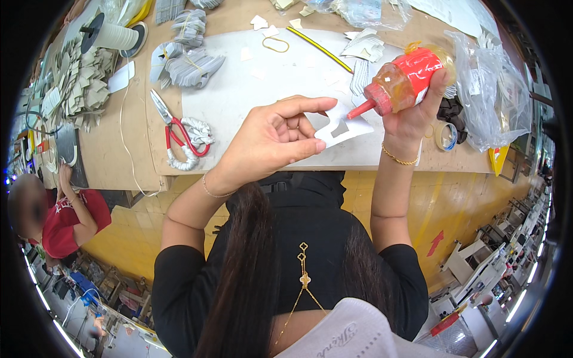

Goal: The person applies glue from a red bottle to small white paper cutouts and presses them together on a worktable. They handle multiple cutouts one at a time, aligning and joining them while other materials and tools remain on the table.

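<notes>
Glue bottle (406,80), white mat (268,77), wooden table (113,155), yellow floor (465,203)

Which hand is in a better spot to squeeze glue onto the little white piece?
The right hand. It already grips the red squeeze bottle, tipped so its nozzle nearly touches the white piece. The left hand is busy pinching that piece above the white mat.

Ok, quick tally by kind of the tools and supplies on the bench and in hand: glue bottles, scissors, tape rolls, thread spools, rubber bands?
Glue bottle, in the right hand: 1
Scissors, red handles: 1
Tape roll: 1
Thread spool: 1
Rubber band: 1
White cut piece, in the left hand: 1
Total: 6
</notes>
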Motion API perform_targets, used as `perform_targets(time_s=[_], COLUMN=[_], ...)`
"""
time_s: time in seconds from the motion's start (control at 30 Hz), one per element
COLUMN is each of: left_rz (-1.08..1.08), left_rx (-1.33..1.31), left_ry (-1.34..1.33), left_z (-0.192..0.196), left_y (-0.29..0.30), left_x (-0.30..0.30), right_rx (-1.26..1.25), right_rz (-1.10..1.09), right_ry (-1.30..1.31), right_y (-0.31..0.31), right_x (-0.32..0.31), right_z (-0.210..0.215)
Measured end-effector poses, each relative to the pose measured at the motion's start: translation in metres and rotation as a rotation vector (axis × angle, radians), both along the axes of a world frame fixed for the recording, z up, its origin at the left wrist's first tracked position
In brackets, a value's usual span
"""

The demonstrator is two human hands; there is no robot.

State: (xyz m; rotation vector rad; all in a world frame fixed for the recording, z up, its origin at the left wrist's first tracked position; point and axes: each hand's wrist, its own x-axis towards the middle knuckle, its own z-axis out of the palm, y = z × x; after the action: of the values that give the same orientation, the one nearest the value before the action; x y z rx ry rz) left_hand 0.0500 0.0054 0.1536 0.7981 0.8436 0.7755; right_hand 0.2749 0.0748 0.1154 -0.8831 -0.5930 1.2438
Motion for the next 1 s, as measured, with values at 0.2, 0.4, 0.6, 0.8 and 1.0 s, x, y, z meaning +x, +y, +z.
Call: perform_targets(time_s=[0.2,0.4,0.6,0.8,1.0], left_rz=[-0.021,-0.03,-0.031,-0.021,-0.026], left_rx=[0.016,0.027,0.021,0.035,0.021], left_ry=[0.036,0.044,0.04,0.018,0.028], left_z=[0.002,0.004,0.004,0.003,0.004], left_y=[0.0,0.001,0.002,0.002,0.003], left_x=[-0.001,-0.002,-0.001,-0.002,-0.001], right_rx=[0.272,0.314,0.304,0.228,0.286], right_rz=[0.095,0.119,0.106,0.096,0.135], right_ry=[-0.231,-0.361,-0.365,-0.421,-0.299], right_y=[-0.002,-0.003,-0.012,-0.021,-0.023], right_x=[0.006,0.004,0.003,0.01,0.003], right_z=[0.013,0.025,0.025,0.011,0.011])
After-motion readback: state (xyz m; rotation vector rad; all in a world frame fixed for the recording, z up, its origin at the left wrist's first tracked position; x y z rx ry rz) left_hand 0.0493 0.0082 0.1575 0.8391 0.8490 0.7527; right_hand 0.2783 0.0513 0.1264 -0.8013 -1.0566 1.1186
